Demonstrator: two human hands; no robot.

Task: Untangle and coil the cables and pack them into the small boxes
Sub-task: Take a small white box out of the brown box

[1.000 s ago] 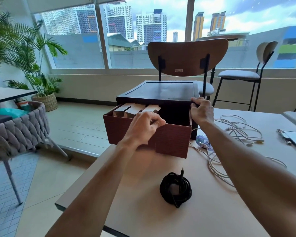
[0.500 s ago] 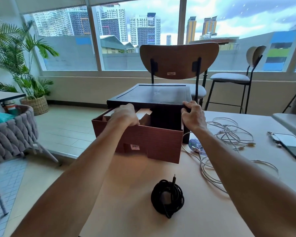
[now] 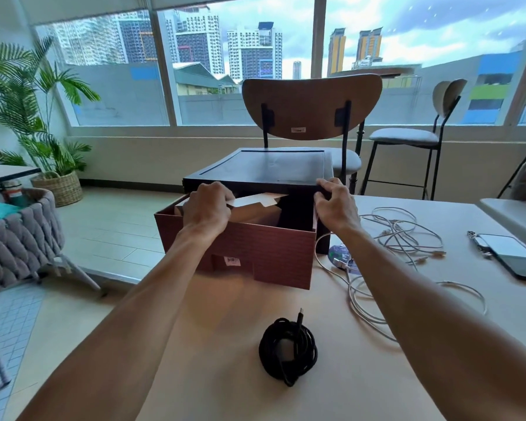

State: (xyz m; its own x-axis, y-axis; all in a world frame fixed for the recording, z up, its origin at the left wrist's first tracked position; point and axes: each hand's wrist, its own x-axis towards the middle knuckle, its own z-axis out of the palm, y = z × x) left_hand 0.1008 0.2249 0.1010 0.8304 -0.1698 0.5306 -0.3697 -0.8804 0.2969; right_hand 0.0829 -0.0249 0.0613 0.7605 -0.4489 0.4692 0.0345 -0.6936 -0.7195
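A brown drawer [image 3: 283, 256] stands pulled out of a black box [image 3: 271, 168] at the table's far edge. Small cardboard boxes [image 3: 255, 212] sit inside it. My left hand [image 3: 208, 208] reaches into the drawer and grips one of the small boxes, whose pale flap [image 3: 255, 199] sticks out beside my fingers. My right hand [image 3: 334, 205] grips the black box's front right corner. A coiled black cable [image 3: 287, 349] lies on the table near me. Tangled white cables [image 3: 398, 238] spread to the right of the drawer.
A phone [image 3: 510, 256] lies at the table's right edge. A wooden chair [image 3: 313, 107] stands behind the black box, a stool [image 3: 407, 136] to its right. A grey woven chair [image 3: 16, 238] and a potted palm [image 3: 40, 117] are on the left.
My left hand moved from the drawer's front edge into the drawer and closed on a small box, lifting its flap. My right hand stayed on the black box's corner.
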